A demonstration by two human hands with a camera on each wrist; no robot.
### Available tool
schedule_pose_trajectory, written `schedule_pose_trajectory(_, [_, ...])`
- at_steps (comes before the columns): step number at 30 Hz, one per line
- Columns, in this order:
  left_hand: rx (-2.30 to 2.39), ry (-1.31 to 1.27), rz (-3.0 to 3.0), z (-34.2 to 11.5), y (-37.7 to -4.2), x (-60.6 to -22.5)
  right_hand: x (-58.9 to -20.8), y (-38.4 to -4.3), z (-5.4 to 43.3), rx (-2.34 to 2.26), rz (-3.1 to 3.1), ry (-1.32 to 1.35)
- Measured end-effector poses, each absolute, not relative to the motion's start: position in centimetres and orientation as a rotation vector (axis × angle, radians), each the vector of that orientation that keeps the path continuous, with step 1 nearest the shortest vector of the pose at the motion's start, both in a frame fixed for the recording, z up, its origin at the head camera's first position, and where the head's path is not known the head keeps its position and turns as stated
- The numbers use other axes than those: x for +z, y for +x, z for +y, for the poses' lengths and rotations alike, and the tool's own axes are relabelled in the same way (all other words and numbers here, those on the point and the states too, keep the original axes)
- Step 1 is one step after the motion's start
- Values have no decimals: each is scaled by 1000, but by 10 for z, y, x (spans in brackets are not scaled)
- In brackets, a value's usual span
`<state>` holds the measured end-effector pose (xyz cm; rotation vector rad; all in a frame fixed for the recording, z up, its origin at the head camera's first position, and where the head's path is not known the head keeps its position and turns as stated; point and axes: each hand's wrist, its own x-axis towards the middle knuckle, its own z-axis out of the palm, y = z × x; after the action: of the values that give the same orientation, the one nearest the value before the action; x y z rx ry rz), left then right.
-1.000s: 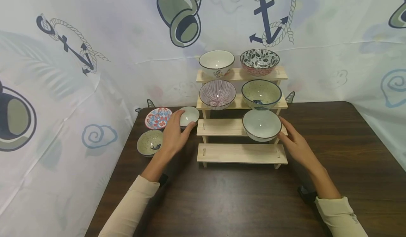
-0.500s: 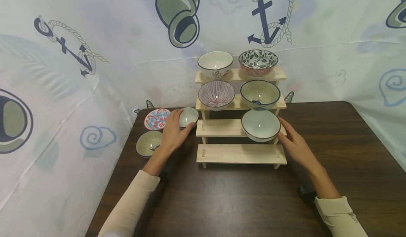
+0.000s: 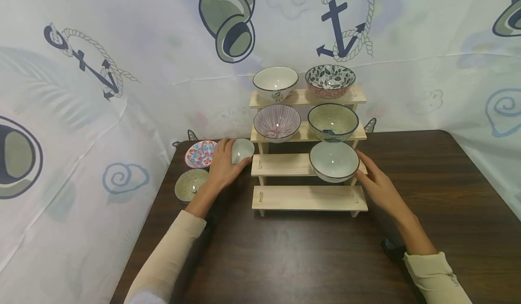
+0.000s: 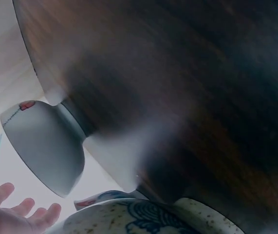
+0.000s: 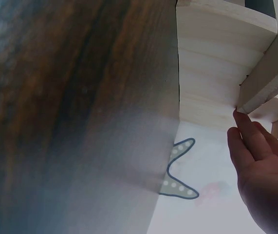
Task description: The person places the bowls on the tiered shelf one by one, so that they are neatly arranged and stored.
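Note:
In the head view my left hand [image 3: 225,166] is beside a small white bowl [image 3: 243,151] on the table, its thumb in front of the rim. In the left wrist view its loosely bent fingers [image 4: 24,209] are apart from that bowl [image 4: 48,141]. My right hand [image 3: 378,182] is at the right side of a larger white bowl [image 3: 334,160] on the third tier of the wooden rack [image 3: 309,198]. In the right wrist view the fairly straight fingers [image 5: 253,139] reach up to the rack's side; the thumb is hidden there.
Left of the small white bowl are a red-and-blue patterned bowl [image 3: 200,154] and a speckled green bowl [image 3: 189,184]. Higher tiers hold a floral white bowl [image 3: 275,82], a black-leaf bowl [image 3: 330,80], a purple-striped bowl [image 3: 277,122] and a larger green bowl [image 3: 333,121].
My left hand's fingers have shifted slightly left, away from the small white bowl's rim. The right hand and the bowls keep their places; the head view has shifted a little.

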<state>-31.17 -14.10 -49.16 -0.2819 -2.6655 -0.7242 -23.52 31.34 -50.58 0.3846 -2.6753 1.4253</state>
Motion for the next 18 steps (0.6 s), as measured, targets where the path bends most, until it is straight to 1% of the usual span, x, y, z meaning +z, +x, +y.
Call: schedule_pose_trajectory(18, [-619,-194,-2798,-143,-333,-501,-506,-236,314,1434,-2668,387])
